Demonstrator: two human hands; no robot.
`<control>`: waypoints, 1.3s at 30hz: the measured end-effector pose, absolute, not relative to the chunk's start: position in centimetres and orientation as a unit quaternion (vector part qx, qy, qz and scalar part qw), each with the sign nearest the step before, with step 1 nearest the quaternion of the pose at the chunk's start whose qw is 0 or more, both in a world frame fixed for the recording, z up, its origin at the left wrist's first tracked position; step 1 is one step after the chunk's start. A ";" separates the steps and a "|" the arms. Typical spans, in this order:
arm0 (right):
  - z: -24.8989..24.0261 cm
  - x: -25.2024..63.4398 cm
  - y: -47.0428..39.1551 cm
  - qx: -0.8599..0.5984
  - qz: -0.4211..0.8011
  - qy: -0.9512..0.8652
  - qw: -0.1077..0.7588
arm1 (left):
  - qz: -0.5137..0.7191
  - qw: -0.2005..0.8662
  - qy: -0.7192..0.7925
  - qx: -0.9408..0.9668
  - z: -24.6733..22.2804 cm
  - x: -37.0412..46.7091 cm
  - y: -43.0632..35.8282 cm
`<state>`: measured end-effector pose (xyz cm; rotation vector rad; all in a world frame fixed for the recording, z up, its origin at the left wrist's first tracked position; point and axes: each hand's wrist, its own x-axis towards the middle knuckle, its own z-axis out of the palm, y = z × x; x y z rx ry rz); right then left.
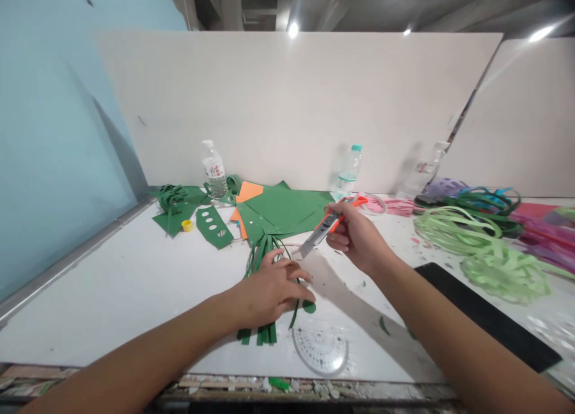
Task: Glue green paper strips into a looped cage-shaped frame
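An orange utility knife (329, 223) with its blade pointing down and left is held in my right hand (353, 237), raised above the table. My left hand (276, 288) lies over a bunch of green paper strips (269, 334), fingers spread; the strips show above and below it. A small green round piece (309, 307) sits by its fingertips. Beyond the hands lies a stack of green sheets (283, 210) with orange pieces (248, 192) at its left. A clear protractor (321, 351) rests near the table's front edge.
Bottles (214, 169) stand along the white partition (291, 108). A green piece with holes (214, 227) and a yellow ring (187, 225) lie at left. At right are light green strips (505, 267), a black board (485, 315) and pink strips (395, 207).
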<state>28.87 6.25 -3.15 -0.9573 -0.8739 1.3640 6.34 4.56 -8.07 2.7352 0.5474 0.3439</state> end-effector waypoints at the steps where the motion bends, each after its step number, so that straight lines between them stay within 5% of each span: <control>1: -3.1 28.9 6.3 -0.417 0.580 -0.366 0.596 | 0.112 0.149 0.184 0.965 -8.2 6.4 4.6; 7: -2.8 29.1 6.4 -0.430 0.573 -0.345 0.607 | 0.105 0.067 0.189 0.974 -8.7 6.6 4.9; 24: -3.0 29.3 6.6 -0.437 0.569 -0.358 0.598 | 0.098 0.069 0.181 0.976 -8.7 6.8 4.3; 39: -3.2 29.3 6.6 -0.438 0.552 -0.365 0.608 | 0.223 0.201 0.300 0.906 -7.2 6.7 4.4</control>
